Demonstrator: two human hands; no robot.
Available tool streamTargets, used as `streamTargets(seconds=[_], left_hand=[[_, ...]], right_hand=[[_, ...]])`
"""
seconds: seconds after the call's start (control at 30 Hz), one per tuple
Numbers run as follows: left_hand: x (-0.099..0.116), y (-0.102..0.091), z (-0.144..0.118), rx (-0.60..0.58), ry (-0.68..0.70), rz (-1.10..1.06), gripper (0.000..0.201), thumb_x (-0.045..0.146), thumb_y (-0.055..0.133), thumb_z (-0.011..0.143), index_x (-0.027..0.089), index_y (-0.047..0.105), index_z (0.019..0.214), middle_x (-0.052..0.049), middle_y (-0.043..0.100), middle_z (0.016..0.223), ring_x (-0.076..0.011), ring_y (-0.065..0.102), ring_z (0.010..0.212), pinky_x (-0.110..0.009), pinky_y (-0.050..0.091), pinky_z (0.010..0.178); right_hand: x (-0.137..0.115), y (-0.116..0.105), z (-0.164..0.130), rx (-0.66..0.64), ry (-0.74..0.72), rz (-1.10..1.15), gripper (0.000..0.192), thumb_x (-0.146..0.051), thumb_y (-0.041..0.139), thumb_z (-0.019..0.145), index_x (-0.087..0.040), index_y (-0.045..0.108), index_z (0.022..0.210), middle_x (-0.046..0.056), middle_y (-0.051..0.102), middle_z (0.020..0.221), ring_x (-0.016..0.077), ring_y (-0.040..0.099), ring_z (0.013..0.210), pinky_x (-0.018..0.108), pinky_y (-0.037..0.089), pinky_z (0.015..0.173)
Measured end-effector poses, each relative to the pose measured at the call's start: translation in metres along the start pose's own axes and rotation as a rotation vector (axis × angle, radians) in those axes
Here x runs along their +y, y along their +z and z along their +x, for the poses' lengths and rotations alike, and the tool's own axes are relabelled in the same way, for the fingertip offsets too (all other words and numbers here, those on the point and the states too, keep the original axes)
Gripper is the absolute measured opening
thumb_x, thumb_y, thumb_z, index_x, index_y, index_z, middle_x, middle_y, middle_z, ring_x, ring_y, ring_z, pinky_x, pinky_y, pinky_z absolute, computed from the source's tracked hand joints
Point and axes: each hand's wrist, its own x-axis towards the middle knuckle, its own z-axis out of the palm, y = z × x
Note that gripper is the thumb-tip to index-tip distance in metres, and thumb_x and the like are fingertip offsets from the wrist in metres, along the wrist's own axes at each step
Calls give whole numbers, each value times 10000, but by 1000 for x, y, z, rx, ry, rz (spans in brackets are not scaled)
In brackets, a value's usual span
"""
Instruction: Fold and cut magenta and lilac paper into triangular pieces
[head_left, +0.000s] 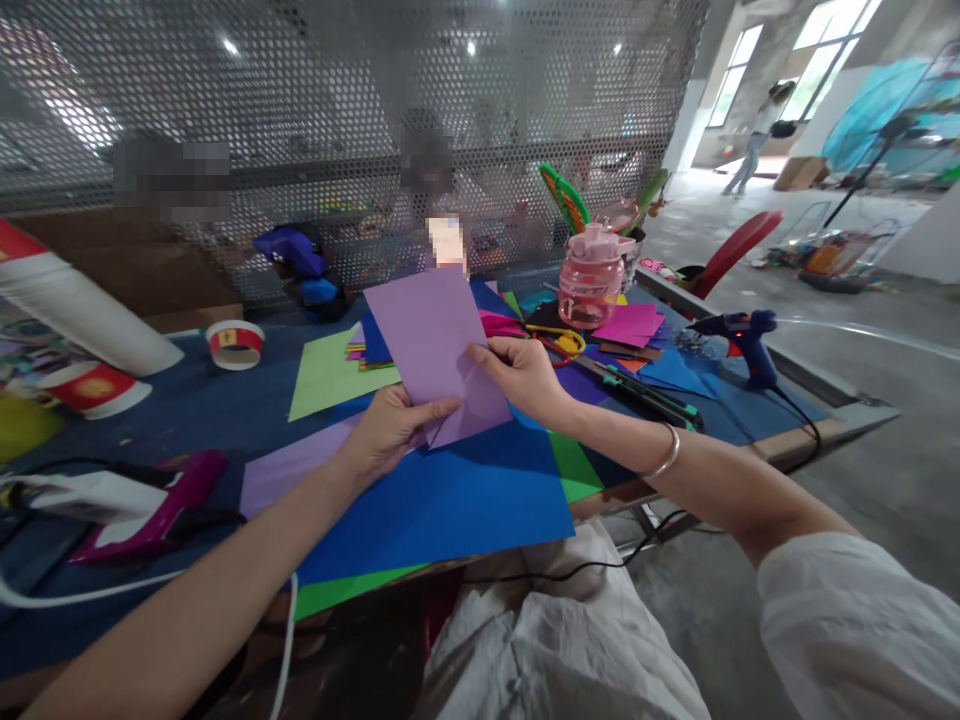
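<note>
A sheet of purple paper [431, 335] is held up and tilted above the table, between both hands. My left hand [390, 428] grips its lower left edge, thumb lying across the front. At the right edge my right hand [521, 375] pinches the paper between thumb and fingers. Beneath them lies a large blue sheet [450, 500], with green paper [574, 465] showing under it. Another purple sheet [277, 465] rests by my left forearm, and a light green sheet [322, 375] lies behind it.
Scissors with yellow handles [566, 340], a box cutter [652, 395] and a blue glue gun [746, 335] lie to the right. A pink bottle [589, 285] stands behind them. Paper cups [236, 345] and a magenta power strip [161, 510] are on the left. A perforated metal panel [337, 100] borders the back.
</note>
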Motion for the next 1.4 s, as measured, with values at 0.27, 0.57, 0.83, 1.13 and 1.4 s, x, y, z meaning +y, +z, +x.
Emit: streamTargets(seconds=[0.27, 0.57, 0.83, 1.13, 1.4], left_hand=[[-1, 0, 0, 65, 88, 30, 480, 287, 1043, 388, 199, 845, 816, -44, 845, 881, -212, 775, 797, -295, 644, 772], [3, -2, -1, 94, 129, 19, 414, 232, 1002, 409, 180, 827, 781, -79, 842, 903, -294, 788, 911, -380, 652, 833], [0, -1, -2, 63, 129, -40, 453, 233, 1003, 408, 179, 831, 823, -49, 827, 809, -278, 796, 899, -397, 639, 924], [2, -7, 0, -44, -14, 12, 410, 259, 1013, 460, 167, 820, 810, -44, 807, 778, -204, 759, 755, -296, 631, 716], [-1, -10, -1, -57, 58, 160, 289, 304, 966, 527, 158, 797, 710, -49, 772, 659, -182, 695, 562, -281, 590, 559]], right_hand=[[6, 3, -1, -9, -37, 98, 571, -709, 620, 853, -234, 393, 629, -47, 318, 648, 94, 266, 613, 269, 221, 533], [10, 4, -1, -163, 122, 85, 587, -773, 666, 778, -192, 595, 747, -19, 510, 711, 107, 413, 649, 254, 339, 571], [10, 5, -11, -147, -52, -152, 501, -630, 557, 906, -205, 468, 655, -33, 408, 646, 95, 349, 623, 269, 241, 553], [9, 0, -7, -117, -91, -184, 472, -600, 558, 890, -202, 486, 647, -23, 411, 645, 100, 354, 616, 266, 243, 539], [5, -3, -1, -119, -82, -147, 455, -587, 588, 876, -184, 548, 669, -12, 467, 663, 102, 379, 626, 264, 259, 544]])
